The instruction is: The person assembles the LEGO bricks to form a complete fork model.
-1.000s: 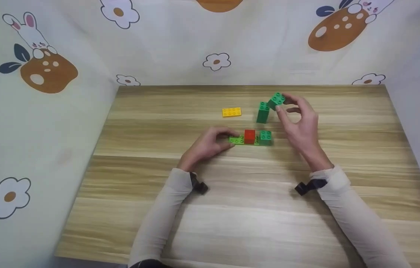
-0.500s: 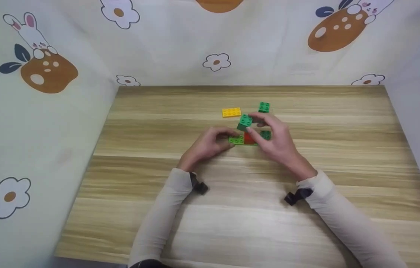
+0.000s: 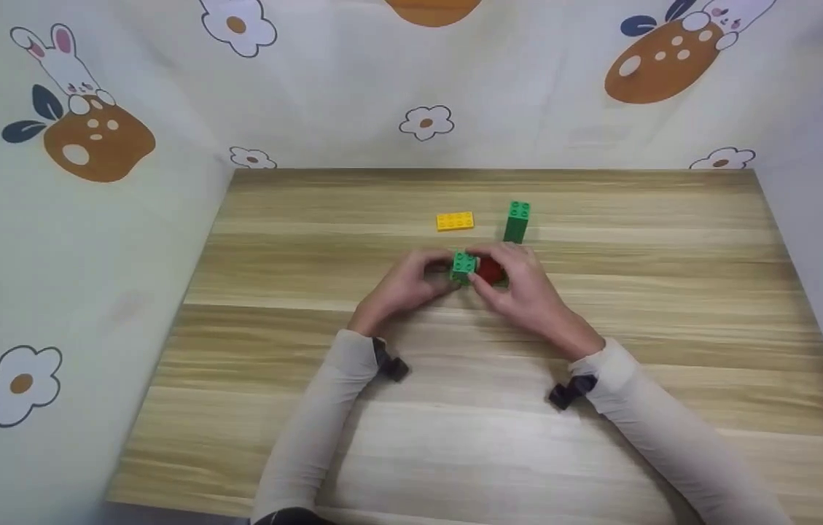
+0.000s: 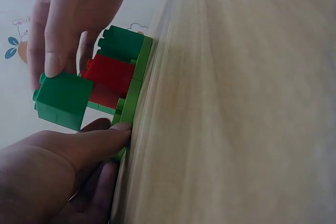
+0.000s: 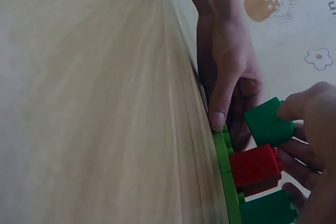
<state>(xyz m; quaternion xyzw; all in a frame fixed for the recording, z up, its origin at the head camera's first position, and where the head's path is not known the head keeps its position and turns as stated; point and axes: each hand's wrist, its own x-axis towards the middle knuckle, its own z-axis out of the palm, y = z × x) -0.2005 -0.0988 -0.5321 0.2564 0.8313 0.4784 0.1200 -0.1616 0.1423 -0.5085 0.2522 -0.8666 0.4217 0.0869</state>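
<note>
Fingers and thumb of the right hand, seen from the head view, pinch a green block, parted only by the block's width; it sits between the two hands, studs up. Close on the grip's left is the left hand, its fingers curved. Just right of the held block, partly covered by the right hand, is a red block. Beyond the grip, a flat yellow brick lies on the wooden table, and a tall green block stands upright past the right knuckles. In the left wrist view, the held block is slightly tilted above a light green base, with a gap between them. The left thumb and fingers pinch the base's near end below the grip; farther along it are the red block and a second green block, both seated on it. In the right wrist view, the held block again hangs apart from the base, beside the red block, and the left thumb presses the base's edge.
</note>
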